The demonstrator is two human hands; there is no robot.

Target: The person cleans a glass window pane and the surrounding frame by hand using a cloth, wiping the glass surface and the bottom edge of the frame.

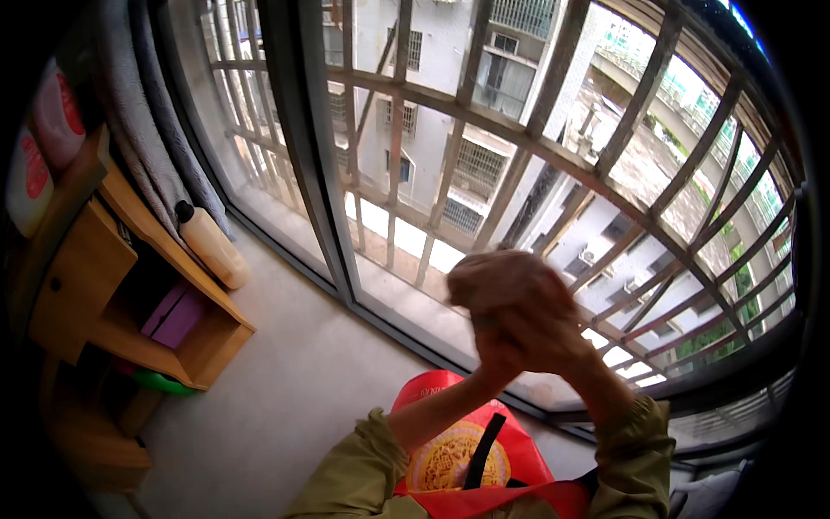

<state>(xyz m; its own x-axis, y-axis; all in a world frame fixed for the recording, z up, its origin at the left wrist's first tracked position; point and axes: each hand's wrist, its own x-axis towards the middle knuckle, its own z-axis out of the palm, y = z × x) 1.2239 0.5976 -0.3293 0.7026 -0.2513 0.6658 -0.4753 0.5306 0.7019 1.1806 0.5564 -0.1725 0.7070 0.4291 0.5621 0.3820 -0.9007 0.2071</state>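
Note:
My left hand (498, 347) and my right hand (551, 321) are raised close together in front of the window, touching or overlapping. Motion blur hides the fingers. A lumpy brownish shape (489, 276) shows at the top of the hands; it may be a bunched cloth, but blur leaves this unsettled. Olive sleeves end at both wrists. Below the forearms lies a red apron (519, 447) with a round yellow pattern and a black strap (485, 451) across it.
A dark window frame (343, 292) runs along the ledge, with metal security bars (499, 130) outside. At left stand a wooden shelf unit (214, 350) with a purple box (172, 318), a pale bottle with a black cap (211, 243), a grey curtain (142, 130) and pinkish containers (58, 117).

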